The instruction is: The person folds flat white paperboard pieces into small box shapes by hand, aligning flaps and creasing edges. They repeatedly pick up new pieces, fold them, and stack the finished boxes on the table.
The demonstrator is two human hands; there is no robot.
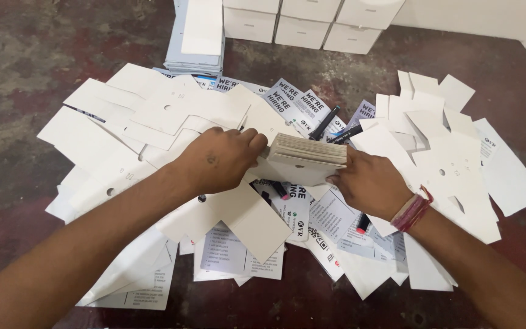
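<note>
Both hands grip a thick stack of white cards held just above a spread of loose cards. My left hand closes over the stack's left end, fingers curled on top. My right hand holds the stack's right end from below and the side; red thread bands circle its wrist. Loose white die-cut cards and printed leaflets lie scattered around and under the hands. Two dark markers lie just beyond the stack.
A neat pile of pale blue-grey sheets stands at the back left. White cardboard boxes line the back edge. The worn reddish-brown surface shows around the spread. More white cards fan out to the right.
</note>
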